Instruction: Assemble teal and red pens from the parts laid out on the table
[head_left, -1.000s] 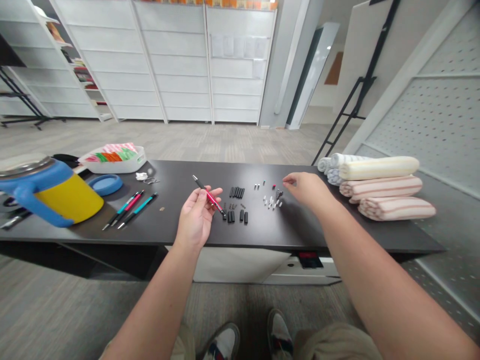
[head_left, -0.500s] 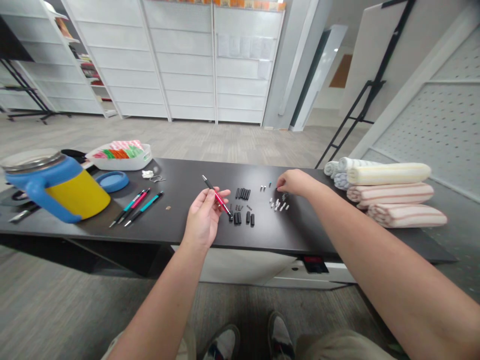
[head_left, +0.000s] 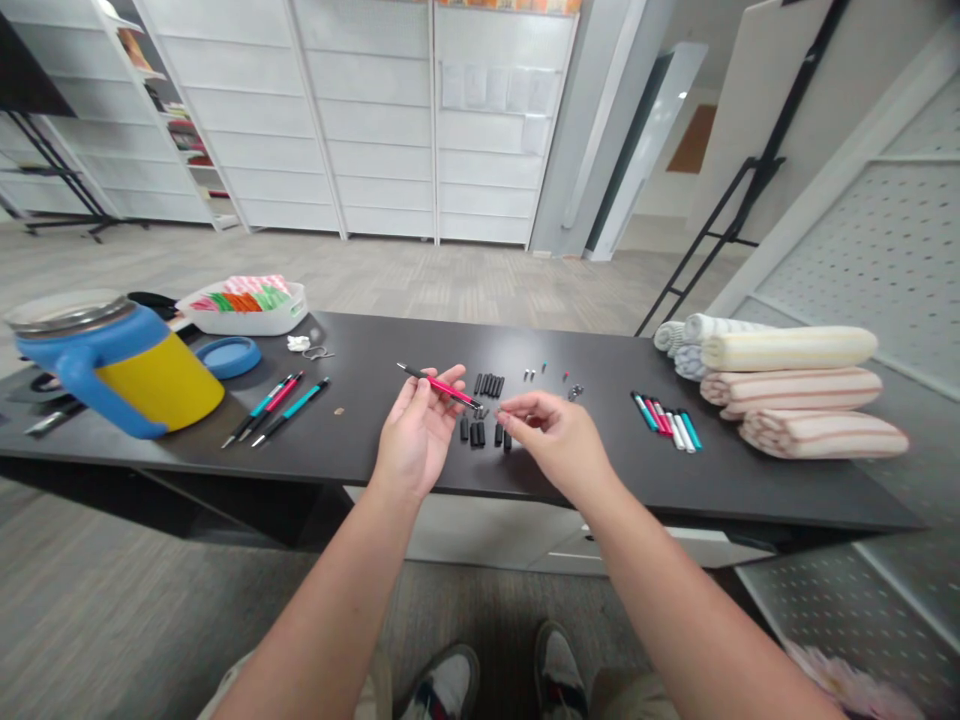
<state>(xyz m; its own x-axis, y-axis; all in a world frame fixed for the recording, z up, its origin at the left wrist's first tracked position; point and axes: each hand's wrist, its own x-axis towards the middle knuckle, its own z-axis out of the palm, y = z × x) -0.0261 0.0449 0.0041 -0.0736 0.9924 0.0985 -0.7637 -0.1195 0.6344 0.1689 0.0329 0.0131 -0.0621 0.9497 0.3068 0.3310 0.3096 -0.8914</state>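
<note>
My left hand [head_left: 416,435] is palm up, with a red and black pen [head_left: 444,388] held between thumb and fingers. The pen slants, its lower end toward my right hand [head_left: 566,445]. Thumb and fingertips of my right hand are pinched just beside that end; what they hold is too small to make out. Short black tubes [head_left: 478,434] lie below the pen's end, partly behind my right fingers. Slim black pieces [head_left: 490,385] lie in a row beyond. Small silver bits [head_left: 530,374], a teal bit [head_left: 545,366], a red bit [head_left: 566,377] and metal pieces [head_left: 575,392] are scattered farther back.
Coloured pen barrels [head_left: 666,423] lie right, before rolled towels [head_left: 814,397]. At left are several pens [head_left: 271,408], a blue and yellow mug [head_left: 142,375], a blue lid [head_left: 229,357], a white basket [head_left: 262,322] and a key ring [head_left: 320,353]. The dark table [head_left: 420,335] has a front edge.
My right hand has come left and nearer, from the small parts at the back to the pen's lower end. The pen lies flatter in my left hand. The coloured barrels are now uncovered.
</note>
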